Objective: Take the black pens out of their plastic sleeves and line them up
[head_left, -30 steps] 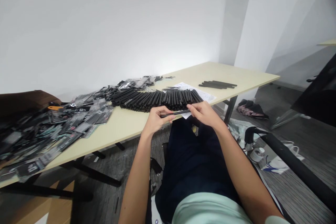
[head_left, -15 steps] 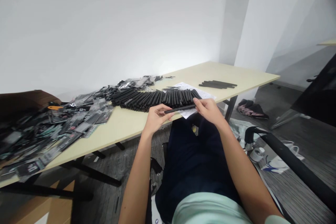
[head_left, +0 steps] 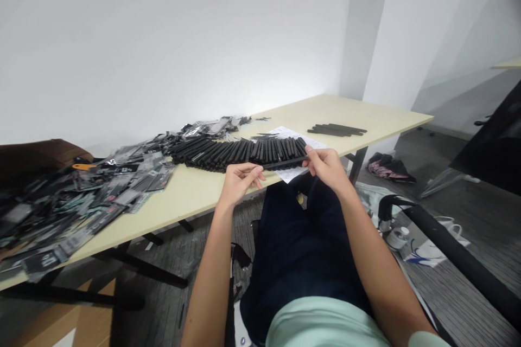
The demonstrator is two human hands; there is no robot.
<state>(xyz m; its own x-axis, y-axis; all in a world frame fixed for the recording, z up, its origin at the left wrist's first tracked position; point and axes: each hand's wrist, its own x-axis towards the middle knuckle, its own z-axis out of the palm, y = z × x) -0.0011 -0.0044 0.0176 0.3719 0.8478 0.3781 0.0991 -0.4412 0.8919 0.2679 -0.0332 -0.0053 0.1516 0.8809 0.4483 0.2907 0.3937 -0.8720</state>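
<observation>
A thin black stick (head_left: 285,163) is pinched in my right hand (head_left: 325,167), just in front of a long fanned row of similar black sticks (head_left: 240,153). My left hand (head_left: 240,185) is close by, its fingertips at the stick's left end, with its fingers apart and no clear grip. Part of a white printed sheet (head_left: 291,174) shows beneath the stick, and the rest is hidden by the row. The pale wooden table (head_left: 195,198) carries all of this.
A heap of black-and-silver packets (head_left: 89,195) spreads over the table's left end, beside an orange-handled tool (head_left: 83,167). A small group of black sticks (head_left: 336,130) lies further back. Dark clothes (head_left: 388,168) lie on the floor, and a black bar (head_left: 459,255) crosses the lower right.
The stick has shifted right and slightly up, sliding out of my left hand. My right hand has moved up and right with it, and my left hand has drawn back a little.
</observation>
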